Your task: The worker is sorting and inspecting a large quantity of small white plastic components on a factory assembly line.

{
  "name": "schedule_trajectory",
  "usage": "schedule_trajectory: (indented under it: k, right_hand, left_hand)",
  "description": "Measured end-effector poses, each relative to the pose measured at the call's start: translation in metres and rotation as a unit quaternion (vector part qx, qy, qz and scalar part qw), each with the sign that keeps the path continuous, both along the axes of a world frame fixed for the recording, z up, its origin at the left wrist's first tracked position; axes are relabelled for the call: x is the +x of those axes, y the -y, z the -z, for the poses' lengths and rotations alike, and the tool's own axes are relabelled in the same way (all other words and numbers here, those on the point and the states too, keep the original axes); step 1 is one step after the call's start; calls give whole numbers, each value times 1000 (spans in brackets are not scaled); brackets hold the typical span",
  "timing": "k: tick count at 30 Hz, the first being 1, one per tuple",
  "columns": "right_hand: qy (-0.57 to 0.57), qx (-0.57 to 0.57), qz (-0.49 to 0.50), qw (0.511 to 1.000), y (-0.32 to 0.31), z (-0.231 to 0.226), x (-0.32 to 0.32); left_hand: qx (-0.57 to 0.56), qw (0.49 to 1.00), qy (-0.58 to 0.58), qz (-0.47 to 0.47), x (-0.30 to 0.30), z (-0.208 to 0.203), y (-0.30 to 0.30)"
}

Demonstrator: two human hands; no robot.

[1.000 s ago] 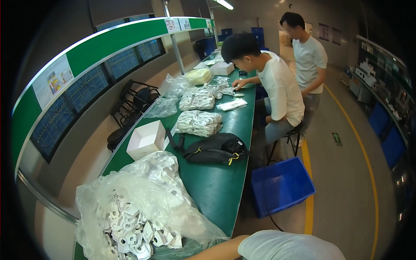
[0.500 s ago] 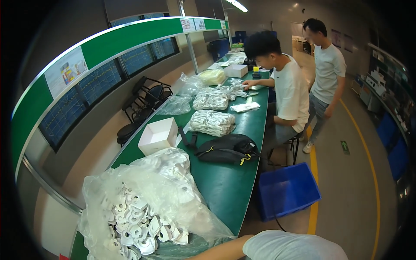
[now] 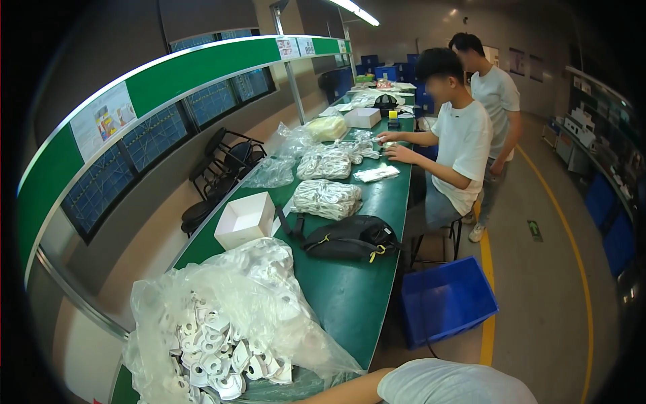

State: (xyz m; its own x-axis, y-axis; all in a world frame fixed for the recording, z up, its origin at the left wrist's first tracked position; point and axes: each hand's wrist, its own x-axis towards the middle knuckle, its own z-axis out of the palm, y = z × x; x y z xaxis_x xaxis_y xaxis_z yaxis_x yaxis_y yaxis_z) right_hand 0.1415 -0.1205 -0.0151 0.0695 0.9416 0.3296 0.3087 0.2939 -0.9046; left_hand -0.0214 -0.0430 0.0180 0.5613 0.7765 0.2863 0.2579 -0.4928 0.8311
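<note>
Neither of my hands is in view. One bare forearm of mine (image 3: pixel 346 389) and its pale sleeve (image 3: pixel 457 382) cross the lower edge, and the hand is cut off below. Nearest to that arm is a large clear plastic bag (image 3: pixel 282 316), lying open on the green bench. Many small white curved pieces with round holes (image 3: pixel 215 357) are heaped in its mouth. What my hands touch or hold cannot be seen.
Along the bench (image 3: pixel 350 289) lie a black waist bag (image 3: pixel 350 237), a white open box (image 3: pixel 245 221) and bundled white cables (image 3: pixel 326 198). A blue bin (image 3: pixel 449 296) stands beside it. A seated co-worker (image 3: pixel 464 141) handles small items; another person (image 3: pixel 496 101) stands behind.
The seated co-worker has straightened up, and both of their hands now show over the bench. The standing person appears further left, partly behind them. My arm has hardly moved.
</note>
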Motion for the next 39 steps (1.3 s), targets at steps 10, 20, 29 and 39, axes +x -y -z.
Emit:
schedule_trajectory:
  k: [10, 20, 29, 39]
  right_hand:
    - [-87, -75, 5, 993, -14, 13, -7]
    - [-166, -92, 0, 982, -8, 8, 7]
    - [-31, -40, 92, 995, 6, -22, -4]
    - [-52, -4, 124, 991, -2, -14, -11]
  left_hand:
    - [-40, 996, 70, 34, 13, 20, -5]
    - [-308, 940, 135, 60, 5, 13, -6]
    - [-151, 979, 139, 1, 16, 16, 9]
    - [-228, 957, 178, 9, 17, 24, 7]
